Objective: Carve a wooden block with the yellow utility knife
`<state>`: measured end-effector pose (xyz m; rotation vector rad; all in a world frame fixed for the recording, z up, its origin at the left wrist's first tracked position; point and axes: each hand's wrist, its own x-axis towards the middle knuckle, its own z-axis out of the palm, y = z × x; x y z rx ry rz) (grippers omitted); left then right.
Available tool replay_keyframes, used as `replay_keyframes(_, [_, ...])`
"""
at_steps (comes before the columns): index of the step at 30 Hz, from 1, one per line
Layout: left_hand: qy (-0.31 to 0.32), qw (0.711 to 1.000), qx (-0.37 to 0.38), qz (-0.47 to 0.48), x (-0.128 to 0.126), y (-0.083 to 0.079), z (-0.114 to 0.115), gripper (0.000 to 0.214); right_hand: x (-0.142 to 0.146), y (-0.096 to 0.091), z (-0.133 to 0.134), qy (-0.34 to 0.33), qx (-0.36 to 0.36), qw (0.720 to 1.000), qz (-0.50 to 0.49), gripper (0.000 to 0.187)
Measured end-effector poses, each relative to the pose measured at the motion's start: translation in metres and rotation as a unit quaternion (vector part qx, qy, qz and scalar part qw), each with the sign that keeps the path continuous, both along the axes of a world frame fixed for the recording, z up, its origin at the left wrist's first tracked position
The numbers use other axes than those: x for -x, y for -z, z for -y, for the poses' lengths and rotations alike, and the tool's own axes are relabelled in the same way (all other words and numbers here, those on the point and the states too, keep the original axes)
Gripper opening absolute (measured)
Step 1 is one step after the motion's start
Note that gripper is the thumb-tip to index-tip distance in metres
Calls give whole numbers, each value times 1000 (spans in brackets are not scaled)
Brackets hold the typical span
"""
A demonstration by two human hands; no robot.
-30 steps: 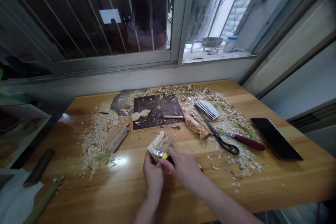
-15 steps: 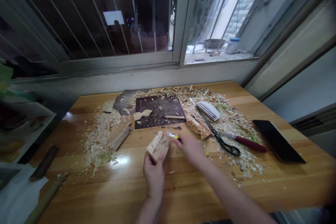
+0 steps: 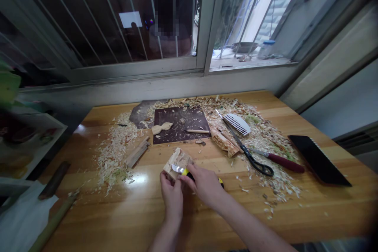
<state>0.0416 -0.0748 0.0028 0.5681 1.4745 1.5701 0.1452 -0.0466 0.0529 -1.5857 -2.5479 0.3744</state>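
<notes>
My left hand (image 3: 171, 193) is closed around the lower end of a pale block of wood (image 3: 180, 157), which is tilted above the table. A yellow and black utility knife (image 3: 185, 171) is gripped in my right hand (image 3: 206, 184). Its bare blade lies across the near part of the block, close to my left thumb. Whether the edge bites into the wood I cannot tell. Beyond the block, a small carved wooden piece with a narrow waist (image 3: 162, 128) and a pencil-like wooden stick (image 3: 197, 131) rest on a dark board (image 3: 180, 120).
Wood shavings (image 3: 113, 153) spread over the wooden table (image 3: 118, 212). To the right lie a partly carved chunk (image 3: 223, 143), scissors (image 3: 251, 155), a white comb (image 3: 237, 124), a red-handled tool (image 3: 285, 162) and a black tablet-like slab (image 3: 317, 159). Sticks (image 3: 54, 180) lie left.
My right hand has moved left and toward me, bringing the knife from beyond the block's right side onto its near part. My left hand still holds the block. The view has shifted slightly.
</notes>
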Motion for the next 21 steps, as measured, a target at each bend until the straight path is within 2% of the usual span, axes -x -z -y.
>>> replay_keyframes(9, [-14, 1000, -13, 4, -5, 9, 3, 29, -2, 6, -6, 17, -23, 998, 52, 37])
replay_keyframes(15, [-20, 999, -20, 14, -9, 1, 1, 30, -1, 3, -12, 13, -17, 998, 55, 41])
replay_keyframes(17, [-27, 1000, -15, -5, -8, -1, 5, 30, -12, 3, -23, 51, 0, 996, 67, 42])
replay_keyframes(19, [-43, 999, -4, -32, -6, -2, 10, 31, -31, 4, -39, 131, 39, 986, 94, 43])
replay_keyframes(21, [-56, 997, 10, -49, -2, -1, 13, 29, -52, 6, -53, 163, 47, 980, 107, 45])
